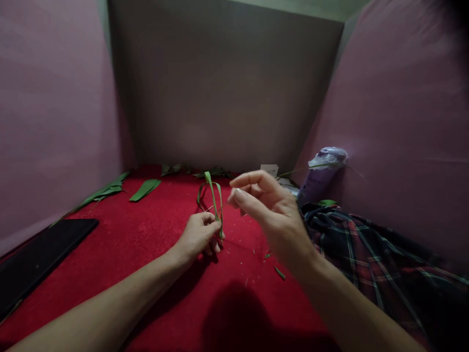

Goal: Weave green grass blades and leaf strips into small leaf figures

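My left hand (201, 234) pinches narrow green leaf strips (214, 195) between thumb and fingers, low over the red cloth. The strips stand up from the grip and bend over into loops. A thin pale line, like a thread or a fine stick, shows beside the strips just above the left fingertips. To the right and higher up, my right hand (273, 212) is raised apart from the strips. Its fingers are curled and the thumb lies close to them. Whatever sits between these fingertips, if anything, is too small to make out.
Red cloth (154, 259) covers the work surface, with leaf scraps (279, 273) on it. Cut leaves (145, 189) lie at the back left. A black flat object (47, 259) lies left. On the right are plaid fabric (359, 244) and a purple container (318, 178) topped with clear plastic.
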Available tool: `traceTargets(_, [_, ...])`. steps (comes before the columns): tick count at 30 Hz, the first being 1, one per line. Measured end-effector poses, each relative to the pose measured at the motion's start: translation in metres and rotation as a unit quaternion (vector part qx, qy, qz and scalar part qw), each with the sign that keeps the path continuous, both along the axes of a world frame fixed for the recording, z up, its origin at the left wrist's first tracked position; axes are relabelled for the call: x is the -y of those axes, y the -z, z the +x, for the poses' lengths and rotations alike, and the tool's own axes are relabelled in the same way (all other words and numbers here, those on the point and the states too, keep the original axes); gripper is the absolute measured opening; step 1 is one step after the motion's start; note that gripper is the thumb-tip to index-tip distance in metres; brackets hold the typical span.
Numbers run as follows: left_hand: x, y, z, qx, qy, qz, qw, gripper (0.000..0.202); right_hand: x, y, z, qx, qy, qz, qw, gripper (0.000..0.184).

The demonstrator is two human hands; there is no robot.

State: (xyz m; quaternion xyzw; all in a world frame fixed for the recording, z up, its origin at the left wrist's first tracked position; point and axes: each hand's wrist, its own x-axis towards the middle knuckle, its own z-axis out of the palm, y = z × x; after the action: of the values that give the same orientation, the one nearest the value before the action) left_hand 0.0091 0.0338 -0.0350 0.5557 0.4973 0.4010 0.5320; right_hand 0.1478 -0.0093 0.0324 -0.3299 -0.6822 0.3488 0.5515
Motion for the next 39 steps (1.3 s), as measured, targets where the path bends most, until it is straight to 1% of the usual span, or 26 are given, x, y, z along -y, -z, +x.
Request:
traceTargets(1, [0.001,-0.001,0.0,-0.005,-0.002,0.003,1.0,0.015,-0.012,0.008,0.001,0.004,0.056,0.024,0.998,0.008])
traceTargets(2, [0.001,-0.002,0.0,-0.009,-0.005,0.004,1.0,0.015,-0.023,0.019,0.001,0.033,0.101,0.026,0.994,0.011])
traceTargets(4, [0.002,-0.002,0.0,-0.016,-0.006,0.007,1.0,0.015,-0.038,0.039,0.001,0.099,0.127,0.0,0.987,0.017])
traceTargets(6, [0.002,-0.001,0.0,-0.022,-0.003,0.017,1.0,0.015,-0.043,0.054,-0.001,0.132,0.134,-0.013,0.982,0.024])
traceTargets(8, [0.001,0.001,0.0,-0.032,-0.003,0.028,0.999,0.015,-0.039,0.06,-0.003,0.15,0.153,0.002,0.977,0.024])
traceTargets(10, [-0.001,0.004,-0.001,-0.042,-0.008,0.036,0.998,0.014,-0.035,0.06,-0.005,0.151,0.184,0.03,0.971,0.021])
traceTargets(11, [-0.001,0.005,-0.001,-0.046,-0.01,0.039,0.998,0.014,-0.035,0.06,-0.006,0.142,0.194,0.033,0.97,0.019])
traceTargets(12, [-0.001,0.005,-0.001,-0.046,-0.012,0.041,0.998,0.014,-0.036,0.06,-0.006,0.124,0.194,0.019,0.973,0.019])
traceTargets(13, [-0.001,0.006,-0.001,-0.045,-0.012,0.043,0.998,0.013,-0.039,0.061,-0.005,0.094,0.184,-0.016,0.978,0.019])
traceTargets(14, [-0.001,0.006,-0.001,-0.042,-0.009,0.046,0.998,0.013,-0.042,0.062,-0.003,0.053,0.157,-0.071,0.984,0.02])
traceTargets(15, [-0.001,0.006,-0.001,-0.041,-0.005,0.048,0.998,0.013,-0.047,0.063,0.0,-0.001,0.119,-0.147,0.982,0.021])
traceTargets(16, [-0.001,0.007,-0.001,-0.043,-0.002,0.05,0.998,0.012,-0.052,0.065,0.003,-0.061,0.075,-0.227,0.969,0.024])
traceTargets(17, [-0.001,0.007,-0.001,-0.049,0.002,0.053,0.997,0.012,-0.057,0.066,0.007,-0.108,0.017,-0.298,0.948,0.027])
traceTargets(18, [-0.001,0.007,-0.001,-0.057,0.005,0.059,0.997,0.012,-0.06,0.066,0.011,-0.138,-0.038,-0.352,0.925,0.033])
traceTargets(19, [-0.001,0.008,-0.001,-0.066,0.007,0.067,0.995,0.013,-0.063,0.065,0.015,-0.152,-0.094,-0.391,0.903,0.038])
traceTargets(21, [-0.002,0.01,-0.002,-0.082,0.01,0.084,0.993,0.013,-0.066,0.062,0.023,-0.151,-0.185,-0.435,0.868,0.041])
traceTargets(22, [-0.002,0.011,-0.003,-0.089,0.011,0.091,0.992,0.013,-0.066,0.06,0.027,-0.147,-0.216,-0.443,0.858,0.04])
traceTargets(24, [-0.002,0.012,-0.004,-0.098,0.013,0.095,0.991,0.013,-0.065,0.056,0.032,-0.143,-0.257,-0.448,0.845,0.032])
traceTargets(26, [-0.001,0.013,-0.004,-0.103,0.013,0.095,0.99,0.013,-0.064,0.054,0.034,-0.147,-0.279,-0.448,0.836,0.024])
traceTargets(27, [-0.001,0.013,-0.004,-0.105,0.011,0.096,0.99,0.013,-0.064,0.053,0.035,-0.152,-0.285,-0.452,0.832,0.023])
traceTargets(32, [-0.001,0.012,-0.005,-0.115,0.004,0.108,0.987,0.012,-0.063,0.052,0.034,-0.157,-0.302,-0.482,0.808,0.029])
traceTargets(35, [-0.001,0.012,-0.005,-0.13,-0.001,0.115,0.985,0.012,-0.061,0.053,0.031,-0.142,-0.316,-0.471,0.811,0.023])
traceTargets(39, [0.0,0.009,-0.005,-0.137,-0.01,0.107,0.985,0.013,-0.058,0.055,0.027,-0.115,-0.31,-0.428,0.841,0.027])
